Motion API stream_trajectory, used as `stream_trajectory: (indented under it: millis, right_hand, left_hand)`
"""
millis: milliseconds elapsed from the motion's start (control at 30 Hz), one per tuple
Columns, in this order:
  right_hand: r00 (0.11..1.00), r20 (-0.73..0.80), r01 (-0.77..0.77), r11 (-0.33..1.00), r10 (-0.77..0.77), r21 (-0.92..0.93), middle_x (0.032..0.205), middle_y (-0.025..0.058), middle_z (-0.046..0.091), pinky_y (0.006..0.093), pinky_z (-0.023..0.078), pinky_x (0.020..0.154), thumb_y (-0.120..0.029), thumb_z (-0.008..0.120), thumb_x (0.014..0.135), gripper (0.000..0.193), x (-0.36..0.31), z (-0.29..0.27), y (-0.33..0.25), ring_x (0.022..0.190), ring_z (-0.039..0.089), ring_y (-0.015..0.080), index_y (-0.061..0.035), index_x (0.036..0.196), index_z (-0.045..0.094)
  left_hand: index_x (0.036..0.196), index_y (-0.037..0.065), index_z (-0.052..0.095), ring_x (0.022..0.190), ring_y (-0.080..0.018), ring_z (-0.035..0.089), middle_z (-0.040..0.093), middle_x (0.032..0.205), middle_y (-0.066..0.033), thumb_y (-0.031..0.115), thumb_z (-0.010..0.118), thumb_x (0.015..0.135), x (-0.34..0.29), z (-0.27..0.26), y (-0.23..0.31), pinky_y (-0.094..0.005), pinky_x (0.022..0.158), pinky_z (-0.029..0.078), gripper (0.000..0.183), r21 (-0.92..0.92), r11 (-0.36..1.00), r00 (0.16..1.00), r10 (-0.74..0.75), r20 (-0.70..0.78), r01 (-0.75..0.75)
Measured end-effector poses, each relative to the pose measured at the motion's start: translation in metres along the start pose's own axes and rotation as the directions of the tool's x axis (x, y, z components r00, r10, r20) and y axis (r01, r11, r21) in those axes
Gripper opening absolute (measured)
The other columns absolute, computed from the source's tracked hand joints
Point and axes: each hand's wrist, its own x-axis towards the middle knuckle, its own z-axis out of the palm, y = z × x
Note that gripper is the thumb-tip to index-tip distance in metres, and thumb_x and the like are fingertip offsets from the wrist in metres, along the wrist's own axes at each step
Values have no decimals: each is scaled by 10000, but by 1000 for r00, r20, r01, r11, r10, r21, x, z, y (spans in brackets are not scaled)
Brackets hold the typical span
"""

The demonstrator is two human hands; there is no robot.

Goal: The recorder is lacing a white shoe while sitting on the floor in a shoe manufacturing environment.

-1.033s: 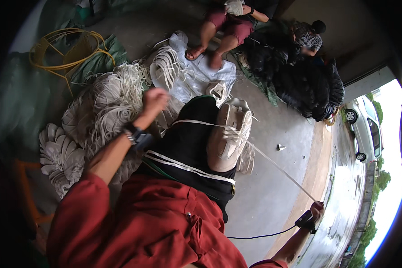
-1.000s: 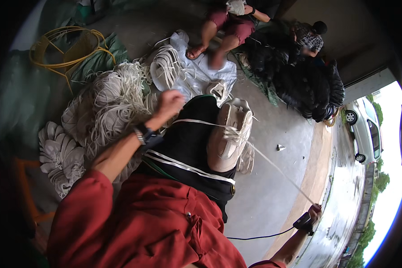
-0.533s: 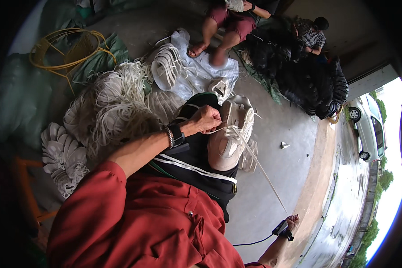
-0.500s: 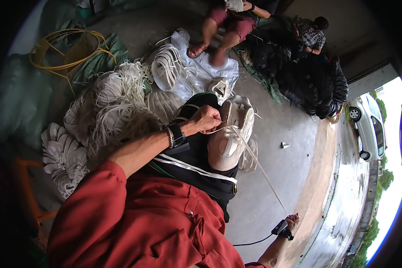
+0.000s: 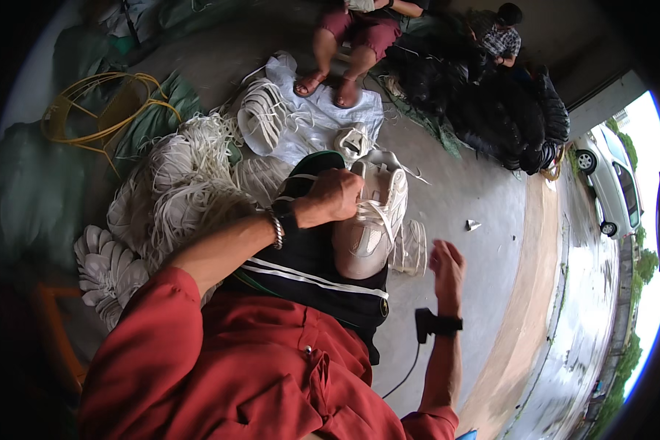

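Head view, left hand: the left hand (image 5: 335,195) is curled into a loose fist on the laces (image 5: 378,213) of a white sneaker (image 5: 370,220), fingers closed around the lace near the tongue; a beaded bracelet and a dark watch sit at the wrist.
Head view, right hand: the right hand (image 5: 447,265) hangs open in the air just right of the sneaker, fingers spread apart and holding nothing; a black band with a small box and a cable circles its wrist.
Sneaker position: the sneaker rests sole-down on the person's knee, on the black shorts with white stripes (image 5: 312,268), toe pointing toward the person, heel away.
Beside the knee: a small bundle of white straps (image 5: 411,249) lies on the concrete floor (image 5: 484,191), just right of the sneaker and below the open hand's reach.
Left of the knee: heaps of white laces and cords (image 5: 187,194) are piled on the floor, with stacked white sole pieces (image 5: 106,268) lower left.
Further left: a coil of yellow cord (image 5: 103,110) lies on green sheeting.
Ahead: another white shoe (image 5: 352,141) sits on a white plastic sheet (image 5: 319,117); beyond it a seated person's bare legs and sandals (image 5: 337,51) show.
Upper right: a heap of black material (image 5: 491,103), with another person seated behind it.
Far right: a white car (image 5: 609,183) stands outside on wet ground.
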Motion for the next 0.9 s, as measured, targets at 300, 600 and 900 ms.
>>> stream_trajectory:
  millis: [300, 600, 900]
  right_hand:
    - [944, 329, 59, 980, 8, -192, 615, 17, 540, 217, 375, 496, -165, 531, 845, 204, 23, 99, -20, 536, 484, 88, 19, 769, 578]
    - [852, 515, 91, 941, 96, -325, 519, 36, 495, 264, 347, 438, -190, 545, 762, 261, 60, 96, -44, 465, 462, 105, 10, 593, 542]
    - [784, 557, 620, 348, -273, -703, 690, 163, 613, 387, 483, 593, -187, 571, 725, 183, 65, 116, -69, 651, 607, 329, -12, 695, 614]
  left_hand:
    - [689, 11, 565, 546, -231, 579, 575, 596, -114, 49, 548, 693, -9, 0, -23, -325, 511, 436, 42, -306, 933, 981, -195, 8, 188]
    - [726, 24, 544, 626, -291, 571, 553, 643, -115, 35, 551, 696, -6, -4, -15, -355, 553, 437, 32, -194, 978, 995, -85, -58, 73]
    - [967, 71, 589, 908, -312, 504, 485, 945, -119, 44, 631, 630, 4, -32, -16, -371, 777, 440, 340, 129, 936, 945, 324, 47, -328]
